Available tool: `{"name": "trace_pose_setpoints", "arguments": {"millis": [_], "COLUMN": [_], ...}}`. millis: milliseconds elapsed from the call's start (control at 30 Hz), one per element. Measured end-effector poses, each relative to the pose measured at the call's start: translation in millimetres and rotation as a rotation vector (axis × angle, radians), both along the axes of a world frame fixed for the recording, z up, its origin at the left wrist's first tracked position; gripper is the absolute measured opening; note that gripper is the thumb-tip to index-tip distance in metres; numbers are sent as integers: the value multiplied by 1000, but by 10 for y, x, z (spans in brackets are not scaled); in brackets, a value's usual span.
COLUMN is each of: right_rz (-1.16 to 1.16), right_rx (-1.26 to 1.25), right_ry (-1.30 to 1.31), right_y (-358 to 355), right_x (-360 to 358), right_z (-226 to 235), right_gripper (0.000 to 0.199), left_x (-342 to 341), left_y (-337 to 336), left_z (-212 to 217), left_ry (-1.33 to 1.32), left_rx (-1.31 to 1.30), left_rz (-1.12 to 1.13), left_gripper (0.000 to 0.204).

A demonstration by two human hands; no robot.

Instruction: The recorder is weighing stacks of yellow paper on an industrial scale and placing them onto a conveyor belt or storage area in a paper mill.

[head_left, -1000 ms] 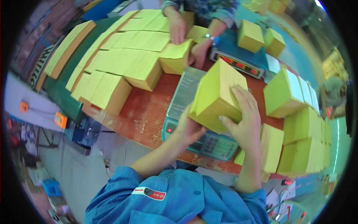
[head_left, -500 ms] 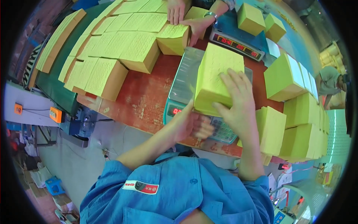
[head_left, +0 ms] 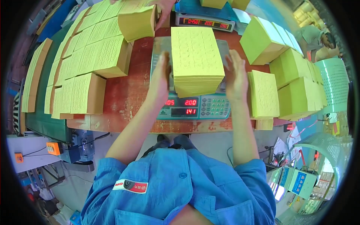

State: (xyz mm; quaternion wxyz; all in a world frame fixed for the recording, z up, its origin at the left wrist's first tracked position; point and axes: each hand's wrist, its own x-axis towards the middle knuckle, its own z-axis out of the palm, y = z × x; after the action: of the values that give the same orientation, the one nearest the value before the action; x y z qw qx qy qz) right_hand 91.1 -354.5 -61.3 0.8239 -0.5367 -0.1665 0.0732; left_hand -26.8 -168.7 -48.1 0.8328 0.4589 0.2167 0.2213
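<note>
A thick stack of yellow embossed paper sheets (head_left: pixel 197 54) sits on the platform of a teal digital scale (head_left: pixel 219 107), whose red display is lit. My left hand (head_left: pixel 161 78) is upright at the stack's left side, fingers stretched out. On the other side my right hand (head_left: pixel 237 77) stands likewise, its fingers extended and somewhat blurred. Both palms face the stack, with a narrow gap seeming to show at each side. Neither hand grips anything.
Rows of yellow paper stacks (head_left: pixel 84 50) fill the table's left. A co-worker's hand (head_left: pixel 164 10) holds another stack (head_left: pixel 137 23) there. Beyond my scale is a second scale (head_left: pixel 204 22). More stacks (head_left: pixel 262 90) stand at right, on the worn red tabletop (head_left: pixel 116 97).
The stack on my scale now sits squarer to me. My right hand has left its top and my left hand its lower corner; both are at its sides. The head view has shifted.
</note>
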Motion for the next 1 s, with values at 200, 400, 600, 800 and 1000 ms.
{"name": "trace_pose_setpoints", "arguments": {"millis": [200, 400, 600, 800, 1000], "right_rz": [174, 97, -69, 162, 457], "right_rx": [292, 296, -35, -69, -188], "right_ry": [378, 218, -139, -252, -162], "right_y": [746, 732, 40, 117, 705], "right_x": [87, 148, -578, -1371, -1838], "right_z": [-246, -89, 342, 382, 487], "right_gripper": [49, 47, 34, 32, 32], "left_x": [479, 371, -342, -275, -577], "left_y": [398, 635, 2043, 2403, 2168], "left_z": [-35, -32, 23, -437, -360], "left_ry": [-54, 9, 317, 960, 778], "left_rx": [-99, 703, 1692, 2012, 1937], "left_rz": [-247, -55, 400, 68, -5], "left_gripper": [60, 52, 57, 88, 85]}}
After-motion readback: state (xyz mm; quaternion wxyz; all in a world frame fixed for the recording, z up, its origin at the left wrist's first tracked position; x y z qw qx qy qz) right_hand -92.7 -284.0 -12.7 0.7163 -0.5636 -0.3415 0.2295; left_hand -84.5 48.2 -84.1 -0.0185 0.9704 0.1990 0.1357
